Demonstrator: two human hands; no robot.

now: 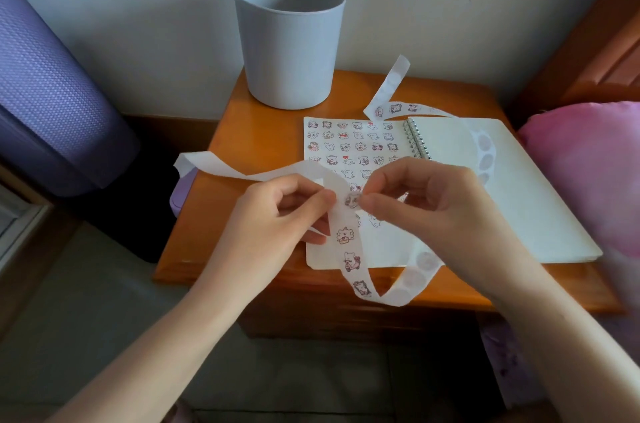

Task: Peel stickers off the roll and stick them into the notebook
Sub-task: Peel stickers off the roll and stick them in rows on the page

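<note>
- Nearest me, the sticker strip droops in a loop off the near edge of the wooden bedside table. Printed stickers sit unpeeled on that stretch, so I judge there is plenty left to do.
- My left hand pinches the strip between thumb and fingers, just left of the working spot.
- My right hand has thumb and forefinger nipped on one sticker, with the other fingers curled above.
- That sticker sits between the two hands and touches the fingertips of both. It hangs above the near middle of the left page. I cannot tell whether it is wholly free of the backing.
- The notebook lies open beneath the hands. Rows of stickers fill the far part of its left page, a bare band remains at the near edge, and the right page is blank. I would call the task well under way, though far from done.
- Farther off, the strip crosses the right page and curls up past the spiral. Its blank tail to the left looks spent.
- Farthest, a grey bin stands on the table.
</note>
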